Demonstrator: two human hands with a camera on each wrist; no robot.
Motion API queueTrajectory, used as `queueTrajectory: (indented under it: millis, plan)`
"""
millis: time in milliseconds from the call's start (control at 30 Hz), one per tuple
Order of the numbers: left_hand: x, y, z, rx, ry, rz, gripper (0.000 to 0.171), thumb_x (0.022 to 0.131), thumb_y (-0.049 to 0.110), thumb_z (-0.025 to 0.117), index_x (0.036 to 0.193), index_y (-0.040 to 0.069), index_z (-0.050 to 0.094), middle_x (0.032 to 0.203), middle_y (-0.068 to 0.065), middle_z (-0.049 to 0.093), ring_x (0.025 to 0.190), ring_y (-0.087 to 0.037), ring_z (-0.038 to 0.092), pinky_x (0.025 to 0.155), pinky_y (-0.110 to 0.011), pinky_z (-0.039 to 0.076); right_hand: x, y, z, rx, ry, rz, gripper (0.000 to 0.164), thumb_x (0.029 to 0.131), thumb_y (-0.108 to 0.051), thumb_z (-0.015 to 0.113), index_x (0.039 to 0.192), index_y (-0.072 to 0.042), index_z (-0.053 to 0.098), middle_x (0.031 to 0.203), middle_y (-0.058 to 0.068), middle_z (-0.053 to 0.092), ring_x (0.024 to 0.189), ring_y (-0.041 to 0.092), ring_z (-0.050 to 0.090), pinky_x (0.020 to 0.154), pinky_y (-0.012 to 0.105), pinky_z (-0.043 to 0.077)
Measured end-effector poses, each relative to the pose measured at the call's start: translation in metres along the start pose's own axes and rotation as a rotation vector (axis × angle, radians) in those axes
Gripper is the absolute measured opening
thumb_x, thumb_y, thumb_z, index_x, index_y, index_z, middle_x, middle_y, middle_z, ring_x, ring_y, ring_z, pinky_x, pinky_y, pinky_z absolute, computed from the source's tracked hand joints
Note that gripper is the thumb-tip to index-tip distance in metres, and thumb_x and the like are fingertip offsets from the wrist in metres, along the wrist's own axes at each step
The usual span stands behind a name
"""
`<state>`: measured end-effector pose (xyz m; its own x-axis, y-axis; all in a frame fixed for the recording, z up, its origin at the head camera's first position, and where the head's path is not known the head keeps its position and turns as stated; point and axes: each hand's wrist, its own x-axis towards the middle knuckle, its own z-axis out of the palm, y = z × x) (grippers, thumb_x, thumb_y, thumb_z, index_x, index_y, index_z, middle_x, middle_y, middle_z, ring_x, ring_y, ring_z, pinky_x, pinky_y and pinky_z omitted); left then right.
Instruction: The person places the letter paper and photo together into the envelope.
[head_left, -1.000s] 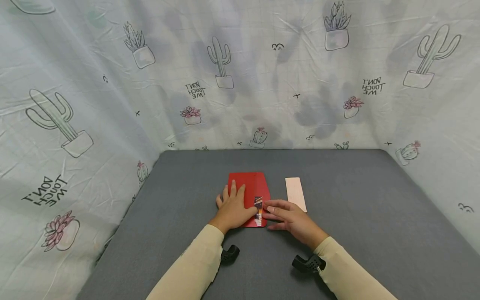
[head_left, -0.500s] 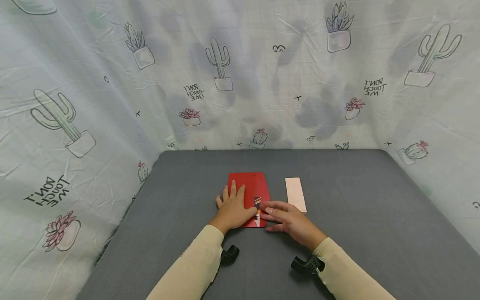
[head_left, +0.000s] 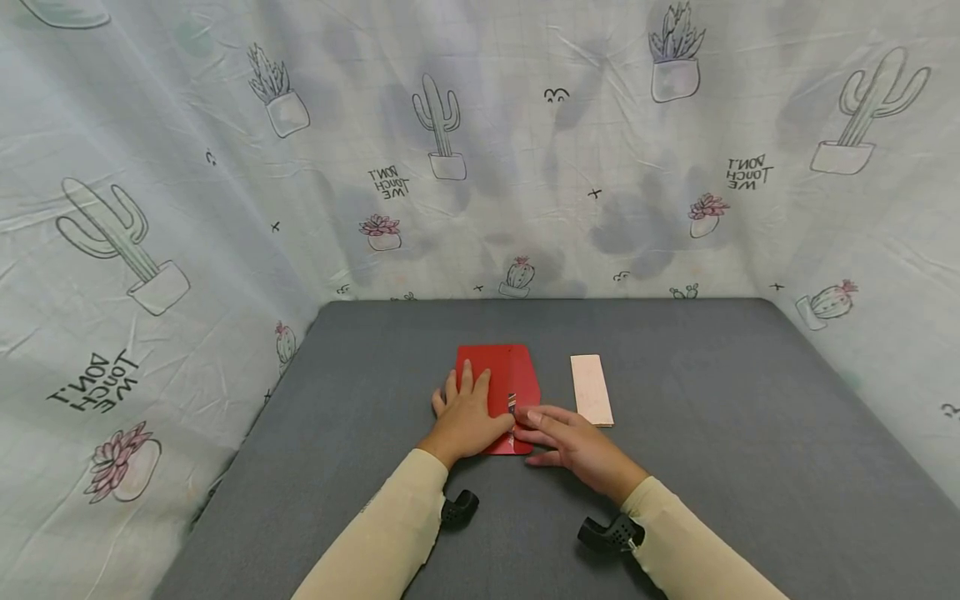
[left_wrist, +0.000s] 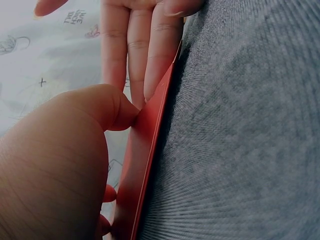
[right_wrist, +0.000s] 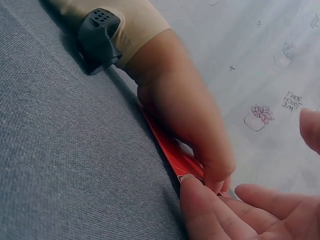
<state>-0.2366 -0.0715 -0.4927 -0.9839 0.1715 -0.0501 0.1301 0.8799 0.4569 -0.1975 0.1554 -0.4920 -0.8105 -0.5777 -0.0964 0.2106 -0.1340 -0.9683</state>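
Note:
A red envelope (head_left: pixel 486 357) lies flat on the grey table, its tapered flap (head_left: pixel 527 379) spread to the right. My left hand (head_left: pixel 463 423) rests on it with fingers spread, the thumb pressing near the flap's fold. From the envelope's mouth a narrow strip of a printed card (head_left: pixel 512 402) shows; the rest of the card is hidden. My right hand (head_left: pixel 573 442) lies over the flap, fingers extended and fingertips right at the card's outer edge. In the right wrist view, those fingertips meet the red envelope (right_wrist: pixel 170 147) beside the left thumb.
A pale pink rectangular piece (head_left: pixel 591 390) lies on the table (head_left: pixel 697 400) just right of the envelope. A white cloth (head_left: pixel 495 150) printed with cacti hangs behind and at both sides. Each wrist carries a black camera mount (head_left: pixel 611 533).
My right hand has moved slightly left, and the visible strip of the printed card has narrowed as the card slides into the envelope. The left hand has stayed in place.

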Motion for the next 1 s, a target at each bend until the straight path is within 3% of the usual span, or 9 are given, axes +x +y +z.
queueTrajectory:
  millis: [433,767,1000]
  plan:
    - [0.001,-0.001,0.002,0.005,-0.002,0.003,0.095,0.092,0.053,0.062,0.172,0.012,0.034,0.181,-0.018,0.008,0.162,-0.048,0.001,0.12,-0.074,0.001,0.002,0.001,0.0,-0.037,-0.104,-0.004,0.076,0.119,-0.051,0.032,0.172,0.002,0.02,0.177,0.02,0.023,0.154,0.043,0.037,0.108,0.052,0.05]
    - [0.003,-0.003,0.004,-0.001,-0.011,-0.003,0.094,0.092,0.052,0.062,0.173,0.014,0.033,0.181,-0.016,0.007,0.162,-0.047,0.001,0.12,-0.074,0.0,0.004,0.001,0.006,-0.022,-0.085,0.036,0.08,0.116,-0.058,0.03,0.174,-0.004,0.017,0.179,0.016,0.019,0.152,0.041,0.035,0.099,0.046,0.05]
    - [0.002,-0.003,0.003,-0.005,-0.005,0.001,0.094,0.092,0.051,0.062,0.173,0.013,0.033,0.181,-0.016,0.007,0.162,-0.047,0.002,0.119,-0.074,0.001,0.006,-0.001,0.019,0.017,-0.068,0.04,0.083,0.116,-0.057,0.026,0.173,0.001,0.011,0.178,0.021,0.015,0.152,0.042,0.025,0.098,0.043,0.038]
